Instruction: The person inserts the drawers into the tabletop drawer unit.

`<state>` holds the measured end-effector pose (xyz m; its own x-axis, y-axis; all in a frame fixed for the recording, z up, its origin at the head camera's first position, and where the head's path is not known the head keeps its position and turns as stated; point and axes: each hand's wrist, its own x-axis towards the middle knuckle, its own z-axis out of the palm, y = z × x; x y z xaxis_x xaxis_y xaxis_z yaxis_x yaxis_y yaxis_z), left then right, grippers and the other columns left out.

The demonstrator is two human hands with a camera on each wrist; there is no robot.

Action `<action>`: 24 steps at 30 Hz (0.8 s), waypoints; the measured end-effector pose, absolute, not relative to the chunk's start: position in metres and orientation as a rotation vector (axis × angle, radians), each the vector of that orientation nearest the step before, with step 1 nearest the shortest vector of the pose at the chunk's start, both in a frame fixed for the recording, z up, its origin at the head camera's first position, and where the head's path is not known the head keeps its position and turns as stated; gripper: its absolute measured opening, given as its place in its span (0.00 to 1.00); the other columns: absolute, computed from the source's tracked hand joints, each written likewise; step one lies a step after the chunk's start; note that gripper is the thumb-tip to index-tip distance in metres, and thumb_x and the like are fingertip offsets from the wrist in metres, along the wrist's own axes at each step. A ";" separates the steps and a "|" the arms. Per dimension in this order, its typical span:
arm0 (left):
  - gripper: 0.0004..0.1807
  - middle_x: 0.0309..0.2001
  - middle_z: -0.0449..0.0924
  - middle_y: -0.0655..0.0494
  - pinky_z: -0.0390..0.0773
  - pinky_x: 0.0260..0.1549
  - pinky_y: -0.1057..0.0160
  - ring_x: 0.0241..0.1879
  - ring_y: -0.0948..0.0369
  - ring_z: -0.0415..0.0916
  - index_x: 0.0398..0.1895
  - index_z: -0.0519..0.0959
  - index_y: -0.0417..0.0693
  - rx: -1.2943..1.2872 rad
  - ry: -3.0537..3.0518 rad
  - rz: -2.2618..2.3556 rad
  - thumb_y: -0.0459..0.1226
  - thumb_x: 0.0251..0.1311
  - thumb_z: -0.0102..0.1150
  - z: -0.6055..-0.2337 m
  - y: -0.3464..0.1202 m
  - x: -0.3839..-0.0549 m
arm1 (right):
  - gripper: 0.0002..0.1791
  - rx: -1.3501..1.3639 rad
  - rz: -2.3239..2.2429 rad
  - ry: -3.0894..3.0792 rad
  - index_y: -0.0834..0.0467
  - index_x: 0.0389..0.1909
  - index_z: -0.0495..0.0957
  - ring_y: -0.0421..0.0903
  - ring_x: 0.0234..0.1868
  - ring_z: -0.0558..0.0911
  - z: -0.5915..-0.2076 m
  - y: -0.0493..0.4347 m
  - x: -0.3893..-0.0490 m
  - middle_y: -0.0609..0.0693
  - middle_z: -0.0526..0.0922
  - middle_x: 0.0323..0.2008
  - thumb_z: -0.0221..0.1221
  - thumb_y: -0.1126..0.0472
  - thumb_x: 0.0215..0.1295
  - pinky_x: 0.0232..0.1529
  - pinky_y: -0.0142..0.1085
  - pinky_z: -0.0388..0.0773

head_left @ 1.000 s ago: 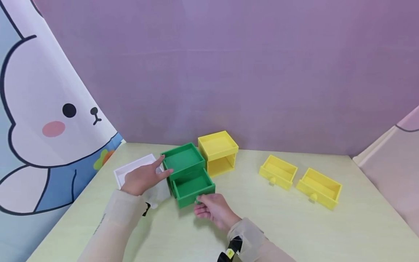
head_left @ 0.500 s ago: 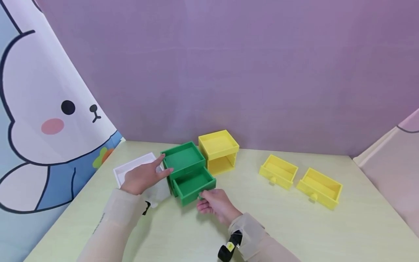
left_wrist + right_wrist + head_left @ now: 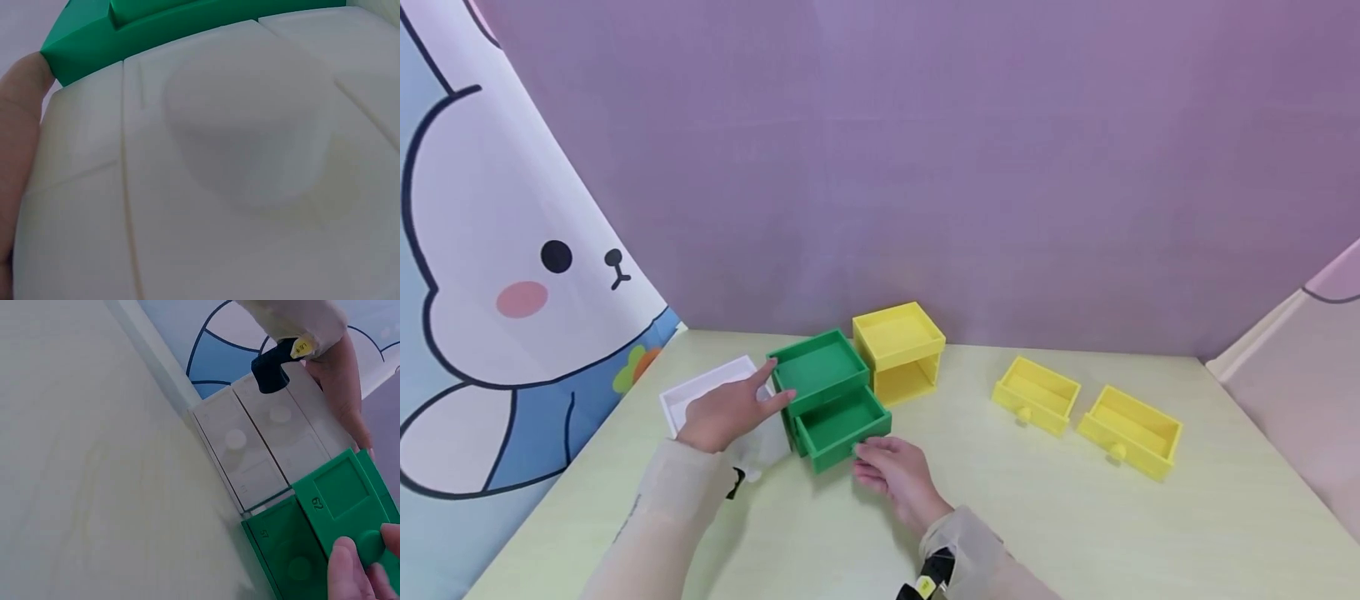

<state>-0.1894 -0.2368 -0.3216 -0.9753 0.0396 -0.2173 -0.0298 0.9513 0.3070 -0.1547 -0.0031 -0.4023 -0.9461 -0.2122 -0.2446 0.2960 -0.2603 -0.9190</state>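
Observation:
A small green drawer cabinet [image 3: 820, 367] stands beside a white drawer cabinet [image 3: 706, 384]. Its upper drawer [image 3: 841, 423] is pulled partly out; a lower green drawer front [image 3: 269, 540] shows below it in the right wrist view. Thumb and fingers of my right hand [image 3: 898, 479] pinch the upper drawer's round knob [image 3: 370, 547]. Reaching across the white cabinet, my left hand [image 3: 722, 412] has its fingers spread, with fingertips on the green cabinet's left edge. The left wrist view shows the white drawer fronts and a blurred white knob [image 3: 250, 119] close up.
Behind the green cabinet's right side stands a yellow cabinet frame [image 3: 898, 333] with a hollow front. Two loose yellow drawers [image 3: 1037, 392] lie on the pale table [image 3: 1037, 517] to the right. A purple backdrop [image 3: 925, 167] rises at the table's back edge.
The upper green drawer has slid slightly inward, and my right hand moved with it, keeping hold of the knob. My left hand has stayed in place.

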 end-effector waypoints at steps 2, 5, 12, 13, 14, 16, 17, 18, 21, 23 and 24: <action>0.45 0.18 0.69 0.52 0.57 0.18 0.62 0.14 0.58 0.60 0.76 0.52 0.51 0.006 2.886 0.460 0.67 0.62 0.40 -0.322 -0.237 -0.190 | 0.11 0.120 -2.328 1.651 0.69 0.43 0.76 0.39 0.25 0.83 -0.403 -0.003 -0.153 0.52 0.85 0.28 0.61 0.73 0.59 0.32 0.31 0.80; 0.45 0.18 0.69 0.52 0.56 0.18 0.62 0.14 0.59 0.60 0.76 0.52 0.51 0.003 2.886 0.462 0.67 0.62 0.40 -0.323 -0.237 -0.190 | 0.11 0.097 -2.370 1.627 0.69 0.43 0.77 0.40 0.26 0.83 -0.404 -0.004 -0.152 0.53 0.85 0.29 0.60 0.75 0.58 0.33 0.31 0.80; 0.45 0.19 0.69 0.52 0.58 0.19 0.62 0.16 0.58 0.63 0.75 0.53 0.51 0.011 2.882 0.459 0.67 0.62 0.41 -0.322 -0.237 -0.190 | 0.12 0.078 -2.399 1.624 0.72 0.43 0.76 0.40 0.26 0.83 -0.405 -0.005 -0.150 0.51 0.84 0.28 0.59 0.77 0.58 0.34 0.31 0.80; 0.45 0.18 0.69 0.52 0.58 0.19 0.62 0.15 0.58 0.62 0.75 0.53 0.51 0.012 2.884 0.459 0.67 0.62 0.41 -0.322 -0.237 -0.190 | 0.12 0.078 -2.402 1.627 0.73 0.43 0.76 0.40 0.26 0.83 -0.405 -0.006 -0.150 0.51 0.84 0.28 0.59 0.77 0.57 0.34 0.31 0.80; 0.45 0.18 0.69 0.52 0.58 0.19 0.62 0.15 0.58 0.62 0.75 0.53 0.51 0.009 2.884 0.458 0.67 0.62 0.41 -0.322 -0.237 -0.190 | 0.12 0.074 -2.403 1.633 0.73 0.44 0.76 0.40 0.26 0.83 -0.405 -0.007 -0.150 0.51 0.84 0.28 0.59 0.77 0.57 0.34 0.31 0.80; 0.45 0.17 0.69 0.52 0.58 0.18 0.62 0.15 0.58 0.62 0.75 0.53 0.51 0.007 2.890 0.455 0.67 0.62 0.41 -0.322 -0.238 -0.189 | 0.12 0.073 -2.404 1.641 0.74 0.44 0.76 0.40 0.26 0.83 -0.405 -0.008 -0.150 0.51 0.84 0.28 0.59 0.77 0.57 0.34 0.31 0.80; 0.45 0.17 0.69 0.52 0.58 0.18 0.62 0.15 0.58 0.62 0.75 0.53 0.51 0.007 2.893 0.454 0.67 0.62 0.41 -0.322 -0.238 -0.190 | 0.12 0.072 -2.406 1.646 0.74 0.44 0.76 0.40 0.27 0.83 -0.405 -0.009 -0.150 0.51 0.84 0.28 0.59 0.77 0.57 0.34 0.31 0.80; 0.45 0.17 0.69 0.52 0.58 0.18 0.62 0.15 0.58 0.63 0.75 0.53 0.51 0.007 2.896 0.456 0.67 0.62 0.41 -0.323 -0.238 -0.190 | 0.12 0.072 -2.408 1.649 0.74 0.44 0.76 0.40 0.27 0.83 -0.405 -0.010 -0.151 0.51 0.84 0.28 0.59 0.77 0.57 0.34 0.31 0.80; 0.45 0.17 0.69 0.52 0.59 0.19 0.61 0.16 0.57 0.64 0.75 0.54 0.51 0.013 2.904 0.465 0.66 0.62 0.42 -0.323 -0.238 -0.190 | 0.12 0.085 -2.408 1.666 0.73 0.43 0.77 0.40 0.27 0.83 -0.405 -0.012 -0.152 0.51 0.84 0.29 0.59 0.77 0.57 0.35 0.32 0.80; 0.45 0.17 0.69 0.52 0.60 0.19 0.61 0.16 0.57 0.65 0.75 0.54 0.51 0.013 2.903 0.470 0.66 0.62 0.43 -0.323 -0.237 -0.190 | 0.12 0.089 -2.402 1.682 0.74 0.43 0.77 0.40 0.27 0.83 -0.406 -0.014 -0.153 0.52 0.84 0.29 0.60 0.77 0.57 0.35 0.32 0.80; 0.45 0.17 0.69 0.52 0.60 0.19 0.61 0.16 0.57 0.65 0.75 0.54 0.51 0.011 2.903 0.471 0.66 0.62 0.43 -0.323 -0.237 -0.190 | 0.12 0.091 -2.396 1.691 0.74 0.44 0.77 0.40 0.27 0.83 -0.406 -0.014 -0.154 0.52 0.84 0.30 0.60 0.76 0.57 0.35 0.33 0.80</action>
<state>-0.1900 -0.2372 -0.3229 -0.9798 0.0391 -0.1960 -0.0248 0.9492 0.3137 -0.1536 -0.0142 -0.4057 -0.9767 -0.1330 -0.1687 0.2035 -0.3214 -0.9248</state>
